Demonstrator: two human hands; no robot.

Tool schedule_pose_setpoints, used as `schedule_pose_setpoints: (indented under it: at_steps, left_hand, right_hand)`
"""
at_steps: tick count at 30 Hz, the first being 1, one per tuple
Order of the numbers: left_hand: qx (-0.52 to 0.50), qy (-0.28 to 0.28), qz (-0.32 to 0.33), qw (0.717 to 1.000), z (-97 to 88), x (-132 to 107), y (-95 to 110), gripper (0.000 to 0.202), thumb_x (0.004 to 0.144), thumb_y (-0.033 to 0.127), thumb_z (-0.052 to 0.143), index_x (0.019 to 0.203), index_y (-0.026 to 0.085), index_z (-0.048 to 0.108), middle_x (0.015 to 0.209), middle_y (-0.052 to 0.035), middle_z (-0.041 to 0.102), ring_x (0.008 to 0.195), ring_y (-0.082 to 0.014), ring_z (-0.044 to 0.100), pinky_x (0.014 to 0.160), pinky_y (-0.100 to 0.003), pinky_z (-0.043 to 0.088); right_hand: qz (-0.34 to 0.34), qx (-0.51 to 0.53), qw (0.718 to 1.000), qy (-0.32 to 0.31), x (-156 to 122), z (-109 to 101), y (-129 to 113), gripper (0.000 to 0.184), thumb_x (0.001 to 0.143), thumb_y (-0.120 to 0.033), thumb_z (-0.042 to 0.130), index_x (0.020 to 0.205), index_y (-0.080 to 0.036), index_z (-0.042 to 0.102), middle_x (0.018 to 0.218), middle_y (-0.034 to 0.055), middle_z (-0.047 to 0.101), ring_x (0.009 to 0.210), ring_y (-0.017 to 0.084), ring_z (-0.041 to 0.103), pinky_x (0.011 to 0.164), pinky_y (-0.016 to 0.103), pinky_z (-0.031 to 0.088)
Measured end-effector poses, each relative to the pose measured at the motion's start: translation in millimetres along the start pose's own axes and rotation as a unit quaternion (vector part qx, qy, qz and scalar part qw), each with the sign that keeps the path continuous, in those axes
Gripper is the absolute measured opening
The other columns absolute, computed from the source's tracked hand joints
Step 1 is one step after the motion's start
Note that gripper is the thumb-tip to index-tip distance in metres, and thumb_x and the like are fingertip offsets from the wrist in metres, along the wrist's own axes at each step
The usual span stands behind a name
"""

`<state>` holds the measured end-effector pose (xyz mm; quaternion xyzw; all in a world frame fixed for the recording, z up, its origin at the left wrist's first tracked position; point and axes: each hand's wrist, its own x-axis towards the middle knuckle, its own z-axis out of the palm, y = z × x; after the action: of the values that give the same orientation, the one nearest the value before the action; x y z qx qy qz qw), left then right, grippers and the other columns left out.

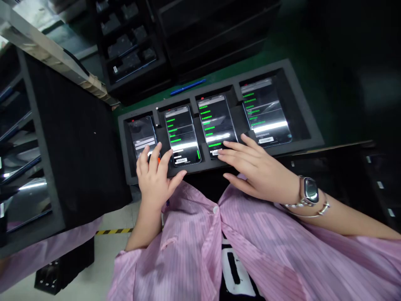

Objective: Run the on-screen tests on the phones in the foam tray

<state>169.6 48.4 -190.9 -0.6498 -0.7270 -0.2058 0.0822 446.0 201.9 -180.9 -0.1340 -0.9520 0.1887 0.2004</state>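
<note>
A dark foam tray (300, 90) lies in front of me with several phones in its slots, screens lit with green text lines. My left hand (156, 175) rests open on the tray's near edge, fingertips on the bottom of the leftmost phone (142, 136) and beside the second phone (182, 133). My right hand (257, 167) lies flat and open, its fingertips touching the lower end of the third phone (216, 123). The rightmost phone (266, 110) is untouched. A watch (308, 190) and bracelet sit on my right wrist.
A blue pen (188, 87) lies on the green mat behind the tray. A black rack of trays (131, 46) stands at the back. A dark foam block and shelving (75, 146) stand to the left. My pink striped coat fills the foreground.
</note>
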Motion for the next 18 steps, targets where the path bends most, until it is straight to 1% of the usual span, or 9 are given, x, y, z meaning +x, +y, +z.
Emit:
schedule_pose_setpoints:
  at_steps: [2,4,7,9,11,12,14,16,18]
  left_hand:
    - [0.017,0.002,0.006,1.0,0.7,1,1,0.065,0.092,0.065,0.066,0.143,0.025,0.061,0.153,-0.0132,0.058,0.15,-0.0404,0.041,0.122,-0.052,0.03]
    - [0.029,0.006,0.01,1.0,2.2,1,3,0.064,0.092,0.064,0.065,0.142,0.024,0.062,0.152,-0.014,0.06,0.149,-0.0401,0.043,0.121,-0.052,0.032]
    - [0.026,0.02,0.014,0.999,2.3,2,5,0.063,0.092,0.063,0.067,0.141,0.023,0.062,0.15,-0.015,0.06,0.148,-0.0402,0.044,0.121,-0.053,0.033]
    - [0.002,0.03,0.012,0.999,-2.4,3,4,0.061,0.092,0.058,0.07,0.142,0.024,0.06,0.151,-0.0151,0.059,0.151,-0.0397,0.041,0.123,-0.054,0.033]
    - [-0.039,0.041,-0.005,0.998,-11.4,0,-4,0.06,0.093,0.051,0.071,0.144,0.025,0.057,0.154,-0.0148,0.055,0.153,-0.0379,0.039,0.124,-0.055,0.033]
    - [-0.059,0.051,-0.023,0.997,-16.9,-2,-11,0.059,0.094,0.048,0.07,0.146,0.025,0.055,0.156,-0.0144,0.053,0.153,-0.0364,0.039,0.125,-0.055,0.033]
    - [-0.084,0.072,-0.081,0.991,-26.7,-11,-28,0.058,0.096,0.044,0.069,0.149,0.026,0.053,0.158,-0.0136,0.05,0.152,-0.0326,0.041,0.127,-0.053,0.032]
    - [-0.104,0.075,-0.157,0.979,-32.5,-23,-45,0.058,0.098,0.044,0.066,0.151,0.026,0.051,0.158,-0.0136,0.05,0.15,-0.0295,0.045,0.127,-0.049,0.034]
    - [-0.127,0.059,-0.226,0.964,-33.8,-35,-55,0.058,0.1,0.048,0.062,0.152,0.025,0.05,0.156,-0.0144,0.051,0.148,-0.0279,0.048,0.126,-0.047,0.036]
  right_hand:
    - [0.01,0.001,1.0,0.023,-7,-9,7,0.036,0.105,-0.027,0.055,0.139,-0.015,0.055,0.136,0.0122,0.067,0.14,0.032,0.054,0.125,0.065,0.034]
    - [0.036,-0.018,0.998,0.052,-18,-18,16,0.034,0.104,-0.025,0.057,0.137,-0.016,0.056,0.13,0.0133,0.069,0.136,0.033,0.058,0.124,0.064,0.036]
    - [0.079,-0.067,0.991,0.089,-36,-27,31,0.032,0.103,-0.024,0.06,0.133,-0.012,0.06,0.125,0.0168,0.07,0.13,0.035,0.062,0.123,0.063,0.038]
    - [0.098,-0.091,0.986,0.101,-44,-29,38,0.033,0.102,-0.025,0.061,0.132,-0.01,0.061,0.124,0.0185,0.07,0.13,0.037,0.062,0.123,0.062,0.039]
    - [0.105,-0.096,0.984,0.103,-48,-30,43,0.034,0.102,-0.027,0.06,0.132,-0.011,0.061,0.123,0.0182,0.071,0.131,0.037,0.061,0.123,0.062,0.039]
    - [0.108,-0.096,0.984,0.106,-48,-31,45,0.035,0.103,-0.028,0.059,0.133,-0.012,0.061,0.123,0.0176,0.071,0.131,0.037,0.062,0.123,0.062,0.039]
    - [0.125,-0.103,0.978,0.13,-50,-36,49,0.037,0.103,-0.032,0.058,0.136,-0.015,0.061,0.123,0.0166,0.071,0.131,0.036,0.062,0.123,0.06,0.039]
    - [0.165,-0.121,0.965,0.166,-55,-42,56,0.042,0.103,-0.04,0.058,0.139,-0.018,0.062,0.125,0.0163,0.07,0.132,0.036,0.061,0.122,0.059,0.041]
    - [0.226,-0.136,0.946,0.187,-66,-45,68,0.053,0.102,-0.053,0.057,0.143,-0.019,0.061,0.129,0.0175,0.068,0.133,0.037,0.06,0.118,0.058,0.047]
